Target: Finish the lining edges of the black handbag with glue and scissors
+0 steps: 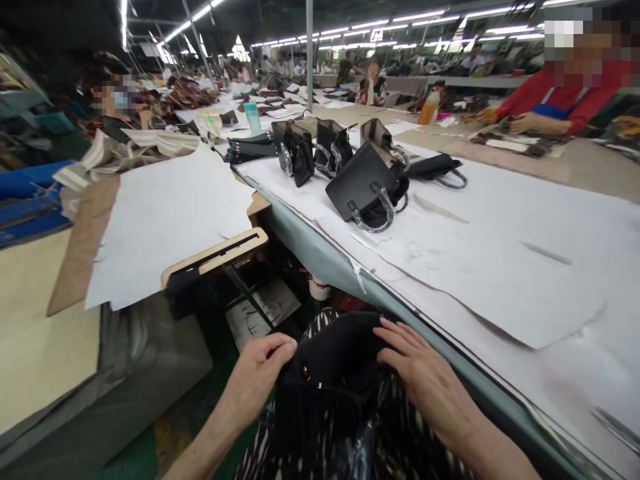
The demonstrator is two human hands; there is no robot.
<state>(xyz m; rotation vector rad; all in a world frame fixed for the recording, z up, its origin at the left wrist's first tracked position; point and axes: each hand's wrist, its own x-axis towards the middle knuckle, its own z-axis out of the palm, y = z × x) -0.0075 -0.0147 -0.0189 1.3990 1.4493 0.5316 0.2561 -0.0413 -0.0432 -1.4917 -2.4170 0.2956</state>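
Note:
A black handbag (340,350) with small gold-coloured metal fittings lies across my lap, over patterned dark clothing. My left hand (263,367) pinches its upper left edge between thumb and fingers. At the upper right edge, my right hand (417,367) holds the black material, its fingers fairly straight and the thumb lower down. The inside of the bag and its lower part are dark and hard to make out. Clear plastic wrapping (367,443) shows below the bag's front.
Several black handbags with plastic-wrapped handles, one tipped over (363,183), stand on the white-covered table (500,233). A wooden slotted arm (225,253) juts out at left by a white sheet (170,207). A metal tool (617,427) lies right. A person in red (560,107) sits across.

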